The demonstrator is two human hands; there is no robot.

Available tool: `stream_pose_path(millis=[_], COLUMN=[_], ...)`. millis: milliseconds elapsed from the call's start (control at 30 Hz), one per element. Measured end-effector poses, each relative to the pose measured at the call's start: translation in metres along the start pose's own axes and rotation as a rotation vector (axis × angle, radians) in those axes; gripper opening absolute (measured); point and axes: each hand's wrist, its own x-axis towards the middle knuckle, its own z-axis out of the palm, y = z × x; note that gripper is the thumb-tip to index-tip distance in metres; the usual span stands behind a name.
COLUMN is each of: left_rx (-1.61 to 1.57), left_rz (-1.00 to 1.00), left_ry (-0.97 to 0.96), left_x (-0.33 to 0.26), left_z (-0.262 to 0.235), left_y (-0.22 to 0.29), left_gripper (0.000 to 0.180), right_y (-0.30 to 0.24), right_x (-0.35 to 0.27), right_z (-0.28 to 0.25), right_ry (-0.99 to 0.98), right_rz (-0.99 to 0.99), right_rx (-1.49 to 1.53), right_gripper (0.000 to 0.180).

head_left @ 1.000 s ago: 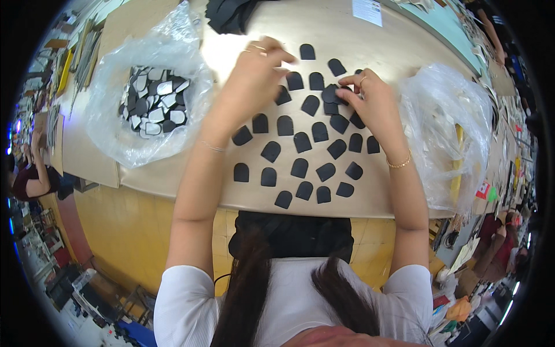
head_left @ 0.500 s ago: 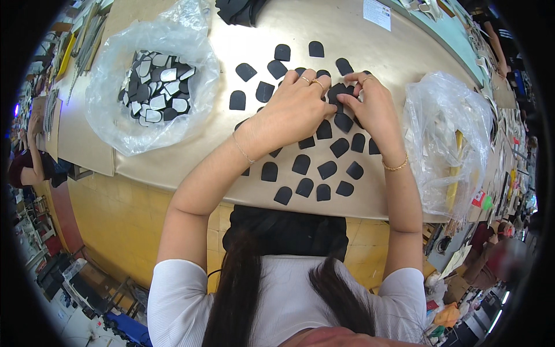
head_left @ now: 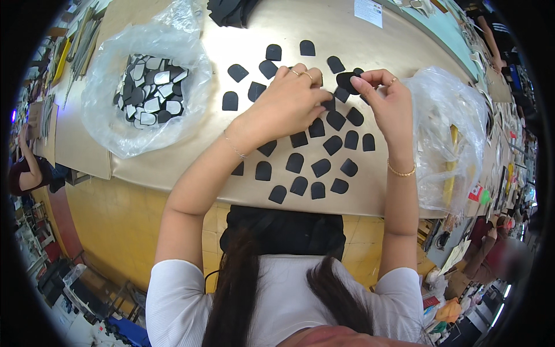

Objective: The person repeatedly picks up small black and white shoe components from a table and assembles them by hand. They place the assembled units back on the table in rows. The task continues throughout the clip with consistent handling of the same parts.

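Note:
Several small black tab-shaped pieces [head_left: 319, 166] lie spread over the tan table [head_left: 173, 168]. My right hand [head_left: 386, 104] pinches one black piece [head_left: 347, 81] between thumb and fingers above the spread. My left hand [head_left: 292, 101], with rings on two fingers, reaches across and meets the same piece at its left edge. Both hands hover over the middle of the laid-out pieces.
A clear plastic bag [head_left: 144, 87] at the left holds a heap of black and white pieces. Another clear bag [head_left: 451, 139] lies at the right table edge. A white paper slip [head_left: 369, 11] and dark material [head_left: 231, 10] lie at the far side. Other people sit around the rim.
My left hand has come right from the far left of the spread to join my right hand at the held piece. The view has shifted slightly.

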Motion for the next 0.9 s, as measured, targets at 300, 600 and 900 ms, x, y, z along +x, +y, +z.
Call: stream_pose_path(millis=[300,600,900], left_rx=[-1.194,-1.275,-1.037], left_rz=[-0.513,-0.433,-0.436], left_ry=[-0.038,-0.120,0.173], left_x=[0.006,0.005,-0.047], left_z=[-0.014,-0.017,-0.054], left_y=[0.007,0.003,0.034], left_gripper=[0.032,0.026,0.030], right_y=[0.000,0.003,0.033], right_x=[-0.036,-0.046,-0.100], right_z=[0.023,0.003,-0.038], right_ry=[0.175,0.033,0.061], right_rz=[-0.713,-0.020,0.014], right_rx=[-0.097,0.645,0.765], right_gripper=[0.017,0.015,0.020])
